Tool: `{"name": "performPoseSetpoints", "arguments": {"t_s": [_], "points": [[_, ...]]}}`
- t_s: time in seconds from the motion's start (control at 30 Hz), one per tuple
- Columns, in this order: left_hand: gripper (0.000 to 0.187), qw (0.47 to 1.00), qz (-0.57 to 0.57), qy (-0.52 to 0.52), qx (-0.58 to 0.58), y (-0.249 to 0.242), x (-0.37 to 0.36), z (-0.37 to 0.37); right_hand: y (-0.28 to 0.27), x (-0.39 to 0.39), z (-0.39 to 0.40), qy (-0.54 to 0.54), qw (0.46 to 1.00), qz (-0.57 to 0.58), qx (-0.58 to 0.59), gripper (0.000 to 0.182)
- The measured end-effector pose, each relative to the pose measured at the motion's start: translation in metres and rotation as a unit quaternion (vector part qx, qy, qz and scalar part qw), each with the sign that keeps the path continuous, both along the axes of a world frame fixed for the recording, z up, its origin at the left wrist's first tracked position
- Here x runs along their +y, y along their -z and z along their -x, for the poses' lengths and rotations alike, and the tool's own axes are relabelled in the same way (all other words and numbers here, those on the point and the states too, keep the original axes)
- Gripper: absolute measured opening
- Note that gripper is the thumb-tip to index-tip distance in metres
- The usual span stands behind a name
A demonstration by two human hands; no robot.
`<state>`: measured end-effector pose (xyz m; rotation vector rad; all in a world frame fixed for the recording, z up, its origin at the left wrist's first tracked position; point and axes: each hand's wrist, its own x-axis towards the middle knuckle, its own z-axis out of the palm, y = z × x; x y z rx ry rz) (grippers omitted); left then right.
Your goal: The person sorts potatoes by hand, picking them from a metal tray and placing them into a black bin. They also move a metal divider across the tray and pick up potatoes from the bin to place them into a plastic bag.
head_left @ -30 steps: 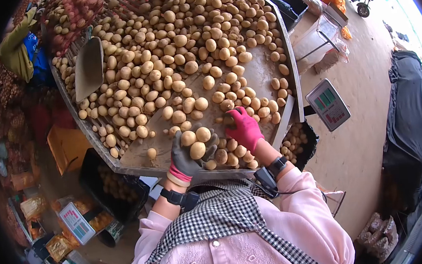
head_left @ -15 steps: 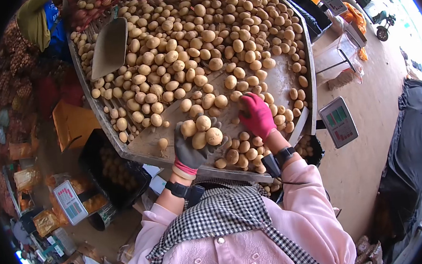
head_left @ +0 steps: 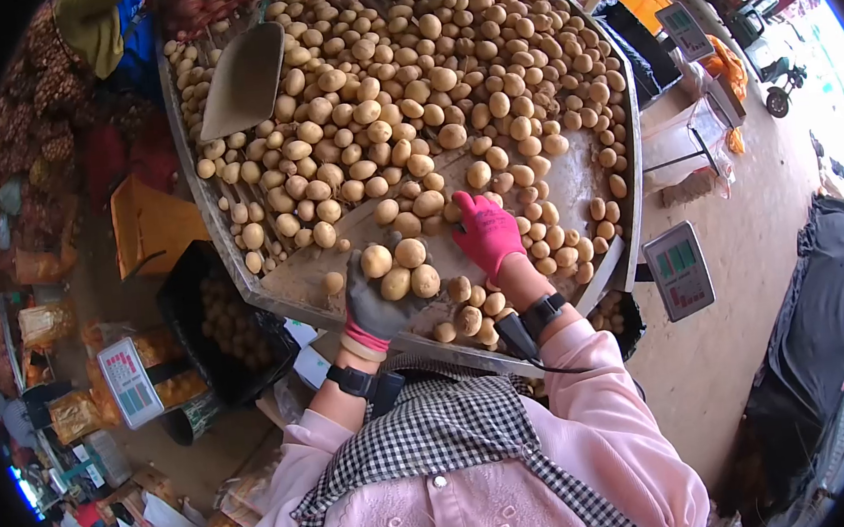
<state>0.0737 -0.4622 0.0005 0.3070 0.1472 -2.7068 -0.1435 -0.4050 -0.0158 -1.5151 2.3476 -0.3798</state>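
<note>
My left hand [head_left: 382,305], in a grey glove with a pink cuff, is cupped palm up around several potatoes [head_left: 397,284] just above the near edge of the sorting table [head_left: 288,280]. To its right, my right hand [head_left: 488,235] in a pink glove reaches over the table, its fingers bent around a potato [head_left: 453,212] at its left side; the fingertips are partly hidden. Loose potatoes [head_left: 427,204] lie close to its fingers, and a small group of potatoes [head_left: 469,320] sits below it by the near edge.
A large heap of potatoes [head_left: 446,81] covers the table's far part, with a scoop [head_left: 243,81] on it at the left. Black crates [head_left: 185,309] stand below the left edge. Scales with displays [head_left: 679,271] flank the table. A person's sleeve [head_left: 89,34] shows at the upper left.
My right hand has moved left and slightly up, among the potatoes. My left hand still carries its potatoes. The whole view has shifted a little as my head turned.
</note>
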Motion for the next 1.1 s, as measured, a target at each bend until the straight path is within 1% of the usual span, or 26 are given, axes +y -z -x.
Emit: {"name": "performPoseSetpoints", "arguments": {"t_s": [0.1, 0.17, 0.2, 0.23, 0.27, 0.3, 0.33, 0.37, 0.4, 0.43, 0.47, 0.5, 0.53, 0.57, 0.6, 0.63, 0.7, 0.77, 0.8, 0.83, 0.87, 0.9, 0.93, 1.03, 1.07, 1.1], "points": [[0.065, 1.000, 0.012, -0.018, -0.003, 0.007, -0.002, -0.006, -0.011, 0.014, 0.003, -0.042, 0.996, 0.068, -0.035, 0.062], [0.065, 0.999, 0.024, -0.025, -0.010, 0.013, -0.004, -0.008, -0.019, 0.014, 0.009, -0.038, 0.980, 0.172, -0.097, 0.056], [0.066, 0.999, 0.038, -0.029, -0.017, 0.013, -0.005, -0.010, -0.037, 0.014, 0.009, 0.011, 0.963, 0.143, -0.229, 0.055], [0.066, 0.998, 0.037, -0.036, -0.021, 0.013, -0.006, -0.011, -0.034, 0.015, 0.016, 0.034, 0.926, 0.178, -0.332, 0.055], [0.067, 0.999, 0.039, -0.031, -0.019, 0.011, -0.006, -0.011, -0.032, 0.011, 0.021, 0.070, 0.823, 0.224, -0.517, 0.052], [0.068, 0.999, 0.041, -0.027, -0.017, 0.010, -0.008, -0.010, -0.031, 0.008, 0.026, 0.104, 0.682, 0.258, -0.676, 0.050], [0.070, 0.997, 0.067, -0.028, 0.015, 0.009, -0.010, -0.010, -0.033, 0.010, 0.034, 0.055, 0.583, 0.249, -0.772, 0.044], [0.070, 0.997, 0.068, -0.034, 0.015, 0.007, -0.010, -0.010, -0.034, 0.016, 0.036, -0.015, 0.843, 0.283, -0.458, 0.043], [0.069, 0.997, 0.062, -0.039, 0.023, 0.006, -0.009, -0.010, -0.029, 0.015, 0.041, 0.028, 0.685, 0.277, -0.673, 0.044], [0.069, 0.997, 0.056, -0.042, 0.031, 0.005, -0.009, -0.010, -0.017, 0.014, 0.046, 0.072, 0.478, 0.250, -0.839, 0.044], [0.069, 0.997, 0.056, -0.045, 0.031, 0.004, -0.009, -0.010, 0.013, 0.012, 0.060, 0.070, 0.478, 0.248, -0.840, 0.044], [0.069, 0.998, 0.049, -0.045, 0.021, 0.002, -0.010, -0.010, 0.053, 0.008, 0.079, 0.065, 0.738, 0.279, -0.612, 0.043], [0.069, 0.998, 0.041, -0.044, 0.011, 0.001, -0.010, -0.009, 0.073, 0.005, 0.090, 0.053, 0.908, 0.278, -0.310, 0.043], [0.069, 0.998, 0.041, -0.045, 0.013, 0.002, -0.010, -0.008, 0.055, 0.002, 0.087, 0.052, 0.908, 0.278, -0.308, 0.043], [0.065, 0.998, 0.048, -0.047, 0.000, 0.002, -0.010, -0.009, 0.013, -0.005, 0.077, 0.097, 0.688, 0.340, -0.634, 0.040], [0.062, 0.997, 0.056, -0.051, -0.013, 0.003, -0.011, -0.009, -0.021, -0.011, 0.071, 0.126, 0.357, 0.347, -0.858, 0.038], [0.062, 0.998, 0.043, -0.052, -0.006, 0.004, -0.011, -0.010, -0.031, -0.022, 0.079, 0.143, 0.382, 0.340, -0.848, 0.033], [0.062, 0.998, 0.033, -0.054, 0.000, 0.001, -0.013, -0.009, -0.027, -0.038, 0.087, 0.120, 0.689, 0.314, -0.642, 0.033], [0.063, 0.998, 0.039, -0.054, -0.008, -0.003, -0.013, -0.009, -0.030, -0.045, 0.086, 0.060, 0.837, 0.282, -0.466, 0.040], [0.064, 0.997, 0.044, -0.053, -0.015, -0.005, -0.013, -0.009, -0.033, -0.052, 0.086, 0.059, 0.836, 0.281, -0.467, 0.040], [0.064, 0.997, 0.045, -0.056, -0.017, -0.004, -0.012, -0.010, -0.039, -0.060, 0.086, -0.050, 0.931, 0.257, -0.255, 0.046], [0.064, 0.996, 0.044, -0.069, -0.021, -0.003, -0.011, -0.012, -0.044, -0.069, 0.087, -0.158, 0.963, 0.217, -0.026, 0.052], [0.065, 0.995, 0.044, -0.085, -0.026, -0.001, -0.010, -0.015, -0.048, -0.079, 0.091, -0.217, 0.963, 0.161, 0.014, 0.060], [0.062, 0.995, 0.035, -0.095, -0.007, 0.000, -0.013, -0.022, -0.043, -0.097, 0.100, -0.246, 0.968, 0.023, 0.031, 0.065], [0.062, 0.994, 0.034, -0.101, -0.008, -0.001, -0.013, -0.022, -0.044, -0.105, 0.102, -0.227, 0.969, -0.092, 0.034, 0.075], [0.061, 0.993, 0.033, -0.112, -0.024, -0.004, -0.012, -0.024, -0.041, -0.111, 0.106, -0.230, 0.962, -0.147, 0.007, 0.083]]}}
